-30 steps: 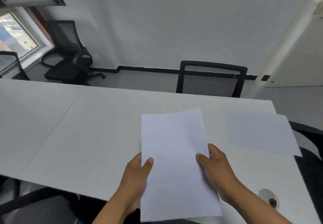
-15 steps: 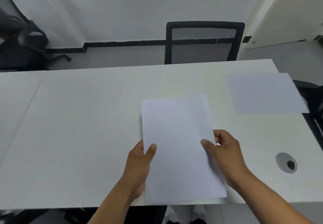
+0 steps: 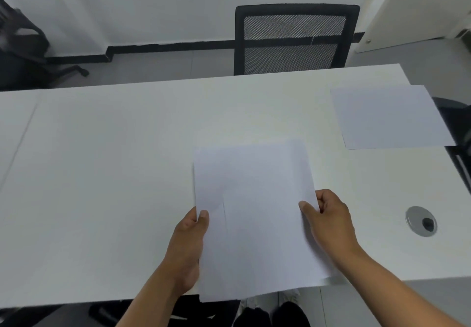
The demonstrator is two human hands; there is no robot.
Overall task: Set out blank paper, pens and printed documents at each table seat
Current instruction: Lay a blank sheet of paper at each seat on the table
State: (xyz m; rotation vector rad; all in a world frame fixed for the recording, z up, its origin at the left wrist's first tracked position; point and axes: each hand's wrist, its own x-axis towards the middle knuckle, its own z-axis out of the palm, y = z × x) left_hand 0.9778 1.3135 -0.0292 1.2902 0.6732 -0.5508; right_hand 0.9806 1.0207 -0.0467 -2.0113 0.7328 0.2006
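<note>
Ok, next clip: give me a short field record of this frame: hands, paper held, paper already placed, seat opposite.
left hand: grips left edge of the held paper
right hand: pinches right edge of the held paper
held paper: blank sheets, over near table edge
placed sheet: flat at table's right end
table: white
chair: black mesh, opposite side
pens: none visible

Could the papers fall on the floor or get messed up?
Maybe. The stack of paper sticks out past the near edge of the table, so if the left hand or right hand loosens its grip, sheets might slide off. The sheets look slightly fanned, so they could spread apart. The single sheet hangs over the right edge and might get knocked off.
</note>
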